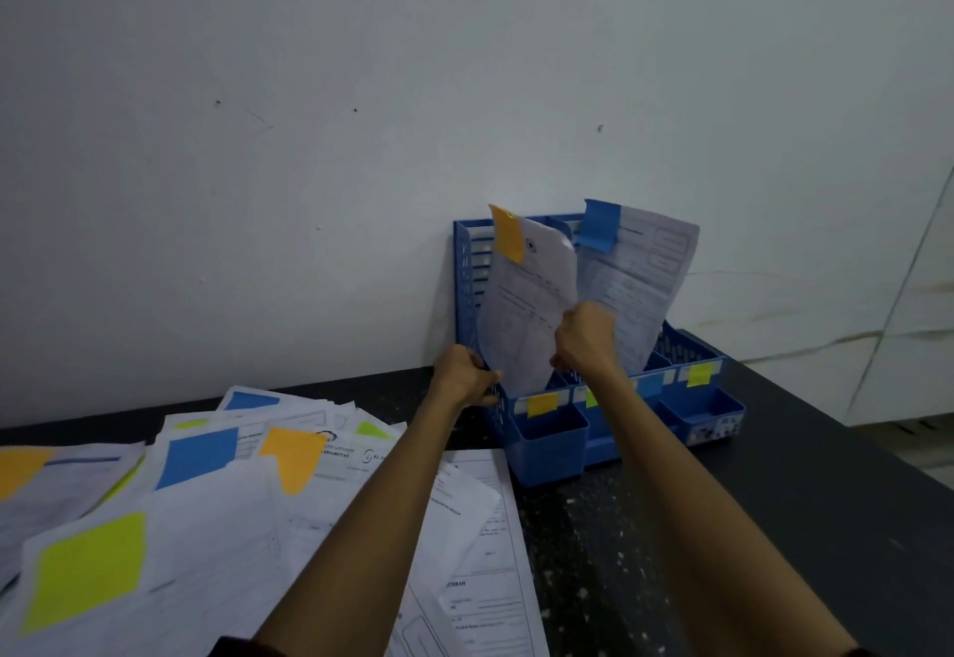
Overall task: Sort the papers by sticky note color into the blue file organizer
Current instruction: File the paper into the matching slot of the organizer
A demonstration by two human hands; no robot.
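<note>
At the back of the black table (774, 475), against the wall, stands the blue file organizer (467, 264).

Front labels, left to right, count 4: orange tab (542, 403), green tab (592, 398), blue tab (649, 385), yellow-green tab (700, 374). No writing on them is legible.

Sheets upright in the organizer, count 2: the orange-note sheet (531, 310) in the leftmost slot and the blue-note sheet (640, 284) further right.

Your right hand (586, 341) pinches the orange-note sheet's right edge. Your left hand (464, 377) is curled at its lower left edge, against the organizer wall; whether it grips sheet or wall cannot be told.

The loose pile (206, 527) lies on the table to the left, showing 2 orange and 2 blue notes plus several yellow-green ones. The print is blurred; only "TERAN" reads.
</note>
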